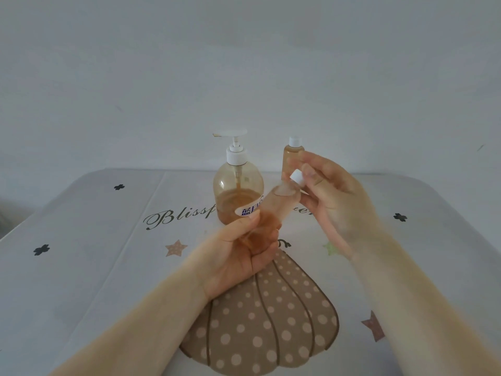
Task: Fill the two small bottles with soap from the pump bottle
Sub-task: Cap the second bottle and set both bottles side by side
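Note:
My left hand (pixel 238 256) grips a small clear bottle (pixel 273 210) holding amber soap, tilted with its neck pointing up and right. My right hand (pixel 333 196) pinches that bottle's white cap (pixel 296 179) at the neck; whether the cap is on the neck or just off it I cannot tell. Behind them stands the pump bottle (pixel 237 191), about half full of amber soap, its white pump nozzle pointing left. A second small bottle (pixel 292 156) with a white cap stands upright to the right of the pump bottle, filled with amber soap and partly hidden by my right fingers.
The table (pixel 95 253) wears a pale cloth printed with a dotted brown pumpkin, stars, dark flowers and script lettering. A plain light wall rises right behind the table's far edge.

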